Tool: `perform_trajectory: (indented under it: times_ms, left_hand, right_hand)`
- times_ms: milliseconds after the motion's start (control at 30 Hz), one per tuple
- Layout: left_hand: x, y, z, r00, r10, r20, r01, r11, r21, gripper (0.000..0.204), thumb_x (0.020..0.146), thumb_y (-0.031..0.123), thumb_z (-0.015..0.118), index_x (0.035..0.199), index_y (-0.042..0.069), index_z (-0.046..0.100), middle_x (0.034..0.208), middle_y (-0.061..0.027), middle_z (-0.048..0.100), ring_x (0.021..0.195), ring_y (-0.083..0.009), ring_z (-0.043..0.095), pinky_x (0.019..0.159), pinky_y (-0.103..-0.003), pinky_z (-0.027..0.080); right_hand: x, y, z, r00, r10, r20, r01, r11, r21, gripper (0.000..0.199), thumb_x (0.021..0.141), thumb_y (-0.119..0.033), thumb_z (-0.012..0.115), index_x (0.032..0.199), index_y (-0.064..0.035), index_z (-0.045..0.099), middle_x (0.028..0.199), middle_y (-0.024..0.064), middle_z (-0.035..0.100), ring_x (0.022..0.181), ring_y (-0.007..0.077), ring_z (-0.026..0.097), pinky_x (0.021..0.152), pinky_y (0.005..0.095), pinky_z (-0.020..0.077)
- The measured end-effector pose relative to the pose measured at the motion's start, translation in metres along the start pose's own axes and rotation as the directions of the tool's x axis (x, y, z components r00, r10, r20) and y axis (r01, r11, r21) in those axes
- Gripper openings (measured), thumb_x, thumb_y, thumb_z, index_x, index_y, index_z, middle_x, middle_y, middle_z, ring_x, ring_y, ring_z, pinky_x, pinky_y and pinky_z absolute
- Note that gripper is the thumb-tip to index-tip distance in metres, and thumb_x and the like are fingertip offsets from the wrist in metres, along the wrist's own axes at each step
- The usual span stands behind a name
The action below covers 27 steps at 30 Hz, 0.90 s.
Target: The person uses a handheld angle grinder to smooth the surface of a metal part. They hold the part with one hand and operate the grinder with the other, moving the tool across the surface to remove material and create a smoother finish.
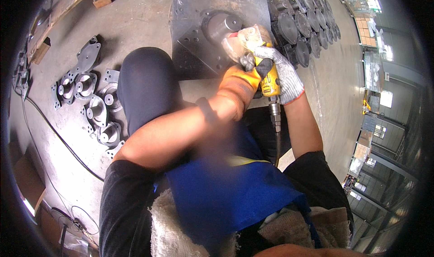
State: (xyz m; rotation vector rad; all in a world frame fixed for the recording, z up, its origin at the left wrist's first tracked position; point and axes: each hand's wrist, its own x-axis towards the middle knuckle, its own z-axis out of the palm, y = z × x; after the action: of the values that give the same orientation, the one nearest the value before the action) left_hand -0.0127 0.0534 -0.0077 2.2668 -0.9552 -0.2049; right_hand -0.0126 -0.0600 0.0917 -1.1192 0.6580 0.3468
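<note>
A yellow angle grinder (270, 83), its wheel end wrapped in a pale guard (252, 37), is gripped in both of my hands. My left hand (239, 83), in an orange glove, is closed around its near left side. On the right side of the body, my right hand (285, 73) in a grey-white knit glove wraps round it. The grinder's head is against or just beside a dark round metal casting (219, 25) with a raised cylindrical boss. That casting lies on a dark steel plate (192, 12); the exact contact point is hidden by the guard.
A hose (278, 141) runs from the grinder toward my lap. Several similar castings (97, 112) lie on the floor at left, near a black cable (68, 141). Rows of dark castings (300, 26) stand at far right. A wooden pallet (68, 6) sits at far left.
</note>
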Motion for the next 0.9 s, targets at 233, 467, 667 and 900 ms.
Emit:
perform_trajectory:
  times_ms: [233, 467, 667, 900]
  left_hand:
    - [-0.002, 0.017, -0.006, 0.944, -0.309, 0.114, 0.292, 0.627, -0.722, 0.065, 0.077, 0.062, 0.063, 0.103, 0.003, 0.067, 0.101, -0.019, 0.069, 0.1, -0.0359, 0.064, 0.081, -0.04, 0.051]
    - [-0.01, 0.029, -0.032, 0.985, -0.158, 0.066, 0.169, 0.841, -0.513, 0.047, 0.09, 0.049, 0.051, 0.108, 0.007, 0.064, 0.103, -0.0171, 0.068, 0.099, -0.0342, 0.064, 0.084, -0.039, 0.051]
    - [-0.007, 0.026, -0.054, 0.975, -0.072, 0.211, 0.116, 0.972, -0.205, 0.038, 0.098, 0.038, 0.035, 0.118, 0.016, 0.058, 0.108, -0.0128, 0.068, 0.098, -0.0275, 0.066, 0.083, -0.037, 0.053]
    - [-0.003, 0.024, -0.05, 0.98, -0.101, 0.171, 0.142, 0.958, -0.249, 0.037, 0.097, 0.037, 0.037, 0.112, 0.015, 0.063, 0.109, -0.0143, 0.067, 0.101, -0.0274, 0.064, 0.085, -0.037, 0.051]
  right_hand:
    - [0.018, 0.023, -0.073, 0.998, -0.069, -0.016, 0.068, 0.997, -0.023, 0.03, 0.084, -0.022, 0.067, 0.107, -0.0026, 0.063, 0.091, 0.0063, 0.066, 0.078, 0.015, 0.064, 0.071, 0.0273, 0.0528]
    - [-0.003, 0.01, -0.034, 0.998, 0.033, -0.052, -0.039, 0.993, -0.109, 0.031, 0.084, -0.025, 0.061, 0.1, 0.0017, 0.058, 0.086, 0.0129, 0.063, 0.074, 0.0209, 0.062, 0.071, 0.0299, 0.0526]
    - [0.01, 0.007, -0.034, 0.997, 0.074, 0.017, -0.072, 0.992, -0.1, 0.038, 0.082, -0.026, 0.07, 0.113, -0.0062, 0.061, 0.093, 0.0052, 0.066, 0.077, 0.0152, 0.065, 0.068, 0.0278, 0.0547]
    - [-0.012, -0.009, 0.006, 0.998, 0.033, -0.062, -0.038, 0.995, -0.087, 0.032, 0.087, -0.024, 0.064, 0.111, -0.0028, 0.062, 0.093, 0.0089, 0.066, 0.082, 0.0187, 0.065, 0.077, 0.0299, 0.0537]
